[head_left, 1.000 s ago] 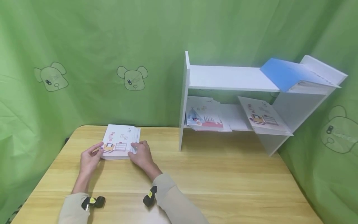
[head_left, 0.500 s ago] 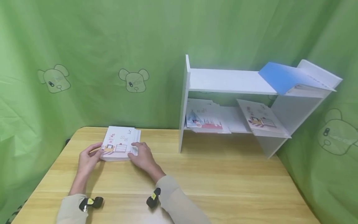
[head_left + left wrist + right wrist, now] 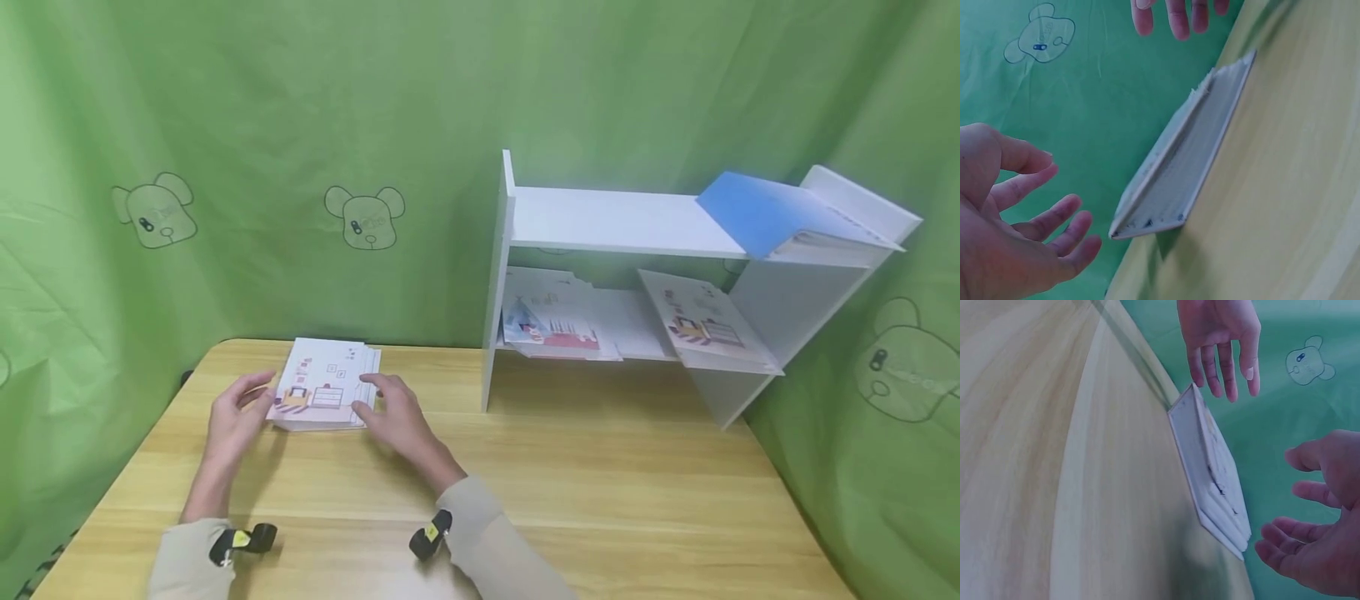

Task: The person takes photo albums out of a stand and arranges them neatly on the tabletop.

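Note:
A white hardcover book [image 3: 322, 385] with a cartoon printed on its cover lies on the table near the back left. In the left wrist view, the side of the book [image 3: 1185, 150] facing the person shows its pages set in between the covers. My left hand [image 3: 231, 419] is at the book's left side, fingers apart and loosely bent, with a gap to the book in the left wrist view. On the other side my right hand [image 3: 399, 414] hovers by the right edge, thumb and fingers spread. Neither hand holds anything.
A white two-tier shelf [image 3: 600, 218] stands at the back right. On top leans a blue binder [image 3: 757, 208]. Its lower tier bears a pile of printed books [image 3: 551, 321] and a tilted book [image 3: 701, 321]. Green curtain [image 3: 427, 100] surrounds the wooden table [image 3: 600, 500].
My right hand has let go of the book's right edge and drawn back to the right. The left fingers have come off the left edge. The book stays in place; the head view has shifted slightly.

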The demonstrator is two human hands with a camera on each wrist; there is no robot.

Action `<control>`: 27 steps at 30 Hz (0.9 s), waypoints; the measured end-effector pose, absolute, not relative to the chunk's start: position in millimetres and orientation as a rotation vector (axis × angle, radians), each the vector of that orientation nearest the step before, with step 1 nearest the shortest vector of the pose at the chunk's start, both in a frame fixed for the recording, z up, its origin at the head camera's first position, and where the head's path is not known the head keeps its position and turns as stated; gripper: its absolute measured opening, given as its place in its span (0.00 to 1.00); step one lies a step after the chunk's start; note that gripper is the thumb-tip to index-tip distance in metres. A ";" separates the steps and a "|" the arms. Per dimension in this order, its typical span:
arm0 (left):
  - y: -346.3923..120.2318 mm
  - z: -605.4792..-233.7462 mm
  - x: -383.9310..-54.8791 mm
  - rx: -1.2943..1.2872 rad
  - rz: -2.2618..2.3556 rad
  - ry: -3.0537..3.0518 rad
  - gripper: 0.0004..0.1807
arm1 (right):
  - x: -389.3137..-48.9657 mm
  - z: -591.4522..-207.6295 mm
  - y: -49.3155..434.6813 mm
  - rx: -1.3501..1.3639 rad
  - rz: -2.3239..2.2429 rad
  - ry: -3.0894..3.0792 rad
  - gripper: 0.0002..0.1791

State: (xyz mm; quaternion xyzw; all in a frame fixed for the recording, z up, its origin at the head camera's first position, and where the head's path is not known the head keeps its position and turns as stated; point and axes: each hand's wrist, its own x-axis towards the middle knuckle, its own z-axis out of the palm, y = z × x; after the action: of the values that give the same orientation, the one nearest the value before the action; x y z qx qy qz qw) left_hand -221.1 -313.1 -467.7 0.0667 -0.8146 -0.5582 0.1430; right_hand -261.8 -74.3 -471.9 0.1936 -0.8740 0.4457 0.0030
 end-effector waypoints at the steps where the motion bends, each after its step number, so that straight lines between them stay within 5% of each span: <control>1: -312.8 -466.5 -220.6 0.186 -1.609 -2.353 0.22 | -260.3 -469.9 -73.0 0.616 1.404 -2.730 0.27; 27: -286.9 -438.2 -214.5 -0.100 -1.727 -2.178 0.23 | -236.0 -436.7 -33.2 0.782 1.475 -2.469 0.27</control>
State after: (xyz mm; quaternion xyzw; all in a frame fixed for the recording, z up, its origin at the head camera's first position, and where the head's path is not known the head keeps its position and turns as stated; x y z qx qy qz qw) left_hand -214.5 -286.9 -438.2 -0.0352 -0.7705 -0.6107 0.1792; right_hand -236.0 -33.2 -436.7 0.2614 -0.8258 0.4932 0.0804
